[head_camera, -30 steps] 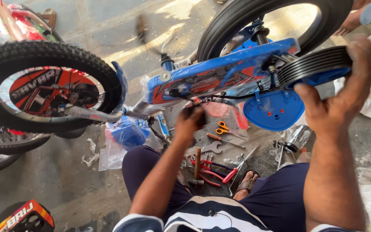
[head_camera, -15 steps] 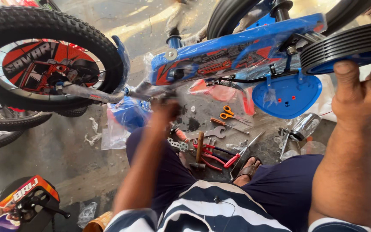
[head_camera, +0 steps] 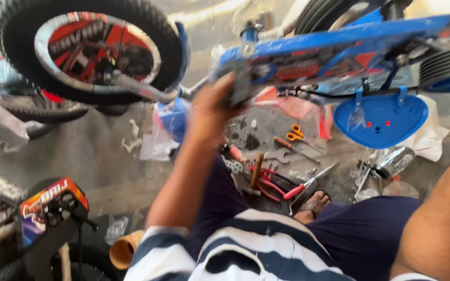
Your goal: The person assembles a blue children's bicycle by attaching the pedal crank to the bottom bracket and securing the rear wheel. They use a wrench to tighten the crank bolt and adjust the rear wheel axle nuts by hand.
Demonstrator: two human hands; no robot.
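small blue bicycle frame [head_camera: 334, 52] lies upturned across the lap, wheel [head_camera: 87, 49] at left.

Glossy blue painted metal frame [head_camera: 334, 52]; matt black ribbed rubber tyre [head_camera: 87, 49]; smooth blue plastic seat [head_camera: 378, 119]; rough grey concrete floor [head_camera: 95, 156].

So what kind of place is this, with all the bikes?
Probably a bicycle repair or assembly spot on a bare concrete floor. A small blue bike frame is being worked on, hand tools lie scattered on the ground, and other bikes stand around.
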